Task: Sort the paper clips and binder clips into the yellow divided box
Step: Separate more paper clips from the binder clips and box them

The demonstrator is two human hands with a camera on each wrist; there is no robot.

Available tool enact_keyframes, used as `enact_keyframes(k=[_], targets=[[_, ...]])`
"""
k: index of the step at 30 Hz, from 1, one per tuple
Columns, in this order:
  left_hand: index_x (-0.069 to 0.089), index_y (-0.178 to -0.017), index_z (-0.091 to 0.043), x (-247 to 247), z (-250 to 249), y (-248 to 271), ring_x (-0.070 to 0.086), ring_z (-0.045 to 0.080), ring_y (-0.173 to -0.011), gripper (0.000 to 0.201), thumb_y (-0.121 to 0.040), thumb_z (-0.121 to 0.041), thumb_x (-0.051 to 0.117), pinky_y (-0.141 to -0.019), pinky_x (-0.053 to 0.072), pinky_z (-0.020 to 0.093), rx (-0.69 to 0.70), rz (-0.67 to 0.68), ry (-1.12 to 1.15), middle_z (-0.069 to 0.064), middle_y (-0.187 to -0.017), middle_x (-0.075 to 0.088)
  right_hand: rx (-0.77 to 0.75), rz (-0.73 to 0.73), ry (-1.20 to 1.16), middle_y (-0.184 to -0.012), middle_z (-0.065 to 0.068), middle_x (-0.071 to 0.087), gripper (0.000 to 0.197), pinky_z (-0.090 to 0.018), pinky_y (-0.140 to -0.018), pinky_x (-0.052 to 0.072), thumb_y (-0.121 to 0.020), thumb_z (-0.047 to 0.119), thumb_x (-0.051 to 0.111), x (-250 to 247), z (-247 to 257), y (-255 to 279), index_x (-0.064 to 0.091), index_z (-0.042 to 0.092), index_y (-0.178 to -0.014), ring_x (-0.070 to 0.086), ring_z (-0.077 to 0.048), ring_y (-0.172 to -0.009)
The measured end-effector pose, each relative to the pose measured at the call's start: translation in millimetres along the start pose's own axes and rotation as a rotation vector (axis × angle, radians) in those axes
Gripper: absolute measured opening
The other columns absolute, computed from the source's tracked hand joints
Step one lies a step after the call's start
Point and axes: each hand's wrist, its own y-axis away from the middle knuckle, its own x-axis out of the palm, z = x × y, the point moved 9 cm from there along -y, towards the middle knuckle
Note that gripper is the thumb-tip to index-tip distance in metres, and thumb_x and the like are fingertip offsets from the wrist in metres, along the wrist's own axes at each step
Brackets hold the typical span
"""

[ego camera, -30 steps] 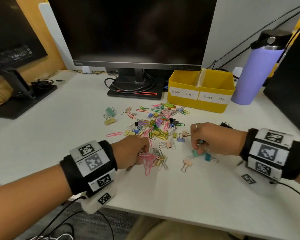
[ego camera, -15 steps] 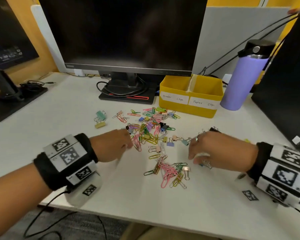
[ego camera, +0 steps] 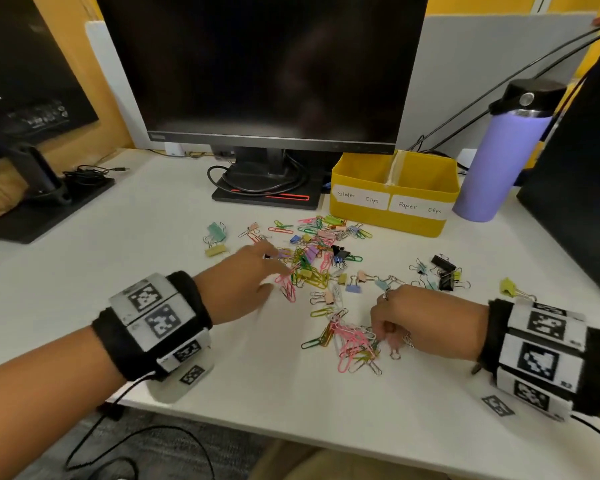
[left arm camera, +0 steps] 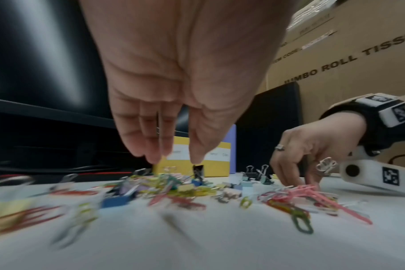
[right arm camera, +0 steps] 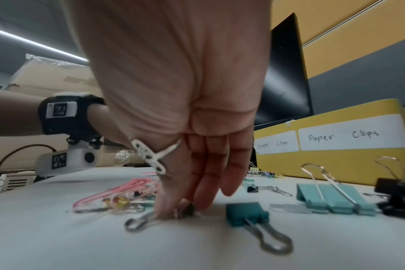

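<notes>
The yellow divided box (ego camera: 413, 226) stands at the back, its left half labelled "Binder Clips" and its right half "Paper Clips". A mixed pile of coloured paper clips and binder clips (ego camera: 319, 258) lies in front of it. My left hand (ego camera: 267, 271) reaches over the pile's left edge with straight fingers (left arm camera: 150, 157) and holds nothing. A small heap of pink paper clips (ego camera: 350, 344) lies nearer me. Beside it my right hand (ego camera: 385, 336) pinches a small binder clip (right arm camera: 188, 210) on the table between thumb and fingers (right arm camera: 204, 197).
Loose binder clips (ego camera: 440, 271) lie to the right, and a teal one (right arm camera: 245, 213) is beside my right hand. A monitor (ego camera: 267, 71) with cables at its stand (ego camera: 267, 188) is behind. A purple bottle (ego camera: 499, 161) and a black panel (ego camera: 582, 188) stand at the right.
My left hand let go of the pink paper clip heap and moved forward to the main pile. My right hand came in beside the heap and closed on a small binder clip.
</notes>
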Motion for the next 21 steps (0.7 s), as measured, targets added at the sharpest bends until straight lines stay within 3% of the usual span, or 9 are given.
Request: enact_keyframes(k=[2,7,11,15,17,21], targets=[[0.057,-0.128,-0.026,3,-29,-14,0.052,0.018,-0.120,0.038,-0.093,-0.016,0.049,-0.100,0.042,0.028,0.089,0.023,-0.032,0.000,-0.130,0.052,0.020,-0.002,-0.021,-0.103,-0.002,0.070,0.047,-0.009,-0.058,0.033,-0.075,-0.013,0.040,-1,-1,4,0.063,0.013,-0.107,0.059,-0.012,-0.091],[0.063,-0.120,-0.022,5,-67,-43,0.057,0.021,-0.111,0.034,-0.089,-0.035,0.055,-0.088,0.047,0.029,0.097,0.068,-0.164,0.002,-0.120,0.062,0.067,-0.038,-0.071,-0.105,-0.006,0.072,0.044,-0.010,-0.071,0.036,-0.076,-0.012,0.044,-4,-11,13,0.067,0.009,-0.107,0.065,-0.016,-0.096],[0.072,-0.099,-0.008,23,-76,-54,0.064,0.026,-0.095,0.027,-0.087,-0.029,0.060,-0.083,0.054,0.032,0.065,0.178,-0.152,0.008,-0.105,0.070,0.071,-0.054,-0.098,-0.102,-0.006,0.072,0.034,-0.013,-0.071,0.038,-0.080,-0.005,0.048,-2,-19,21,0.065,0.009,-0.106,0.065,-0.017,-0.092],[0.065,-0.101,-0.009,30,-76,-55,0.060,0.025,-0.104,0.018,-0.089,-0.018,0.056,-0.086,0.048,0.032,0.050,0.175,-0.073,0.007,-0.113,0.064,0.043,-0.067,-0.045,-0.086,0.002,0.060,0.035,-0.006,-0.057,0.028,-0.081,-0.004,0.045,4,-19,26,0.061,0.010,-0.109,0.048,-0.012,-0.076],[0.061,-0.109,-0.011,33,-72,-53,0.056,0.024,-0.108,0.021,-0.089,-0.016,0.059,-0.087,0.045,0.030,0.029,0.180,-0.056,0.007,-0.117,0.060,0.022,-0.040,-0.026,-0.086,0.004,0.049,0.038,-0.004,-0.055,0.026,-0.082,-0.006,0.041,9,-16,26,0.058,0.009,-0.113,0.042,-0.011,-0.077],[0.056,-0.119,-0.007,35,-69,-53,0.050,0.024,-0.115,0.027,-0.093,-0.010,0.051,-0.091,0.041,0.028,0.006,0.169,-0.056,0.010,-0.128,0.049,0.007,-0.006,-0.012,-0.088,0.002,0.045,0.039,-0.006,-0.053,0.028,-0.081,-0.008,0.040,14,-15,22,0.058,0.006,-0.113,0.040,-0.013,-0.077]])
